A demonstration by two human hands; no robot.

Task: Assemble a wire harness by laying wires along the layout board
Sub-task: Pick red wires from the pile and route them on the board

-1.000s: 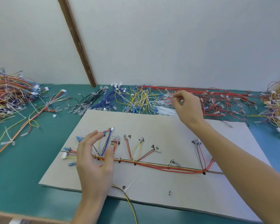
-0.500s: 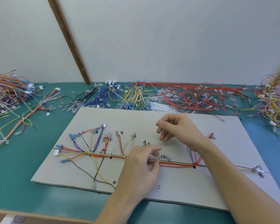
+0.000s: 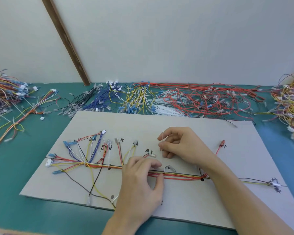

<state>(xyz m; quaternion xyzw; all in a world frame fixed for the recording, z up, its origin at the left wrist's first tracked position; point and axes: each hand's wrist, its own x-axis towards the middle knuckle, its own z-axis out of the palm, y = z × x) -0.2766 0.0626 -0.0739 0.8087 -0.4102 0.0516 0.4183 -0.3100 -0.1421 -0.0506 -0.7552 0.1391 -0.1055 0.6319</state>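
The left hand (image 3: 140,180) rests on the board (image 3: 185,200), its fingers curled and its thumb and forefinger pinching the wire bundle (image 3: 180,176) where a white tie (image 3: 163,171) crosses it. The bundle, red, yellow and black strands lying side by side, runs along the black line drawn on the board, out from under this hand both ways. To that hand's left the strands fan into branches (image 3: 92,150) ending in blue and clear terminals and a white plug (image 3: 48,162) at the far end. To its right the bundle passes a black dot (image 3: 202,179) and goes under the right forearm.

The right hand (image 3: 178,145) hovers just beyond the left one, fingers curled, pinching a thin white tie (image 3: 162,141) that stands upright between thumb and fingertips. Right of this hand a single red wire (image 3: 219,148) rises to a red terminal. Farther right a thin run of strands ends at a white terminal (image 3: 276,184) beside handwritten marks.

Beyond both hands, loose stock lies in heaps on the green worktop (image 3: 24,214) along the wall: black wires (image 3: 78,102), blue wires (image 3: 100,100), yellow wires (image 3: 137,97), white ties (image 3: 166,109) and a wide tangle of red wires (image 3: 207,100). Mixed piles sit at the far left (image 3: 5,92) and far right (image 3: 290,106). No container appears; everything lies loose.
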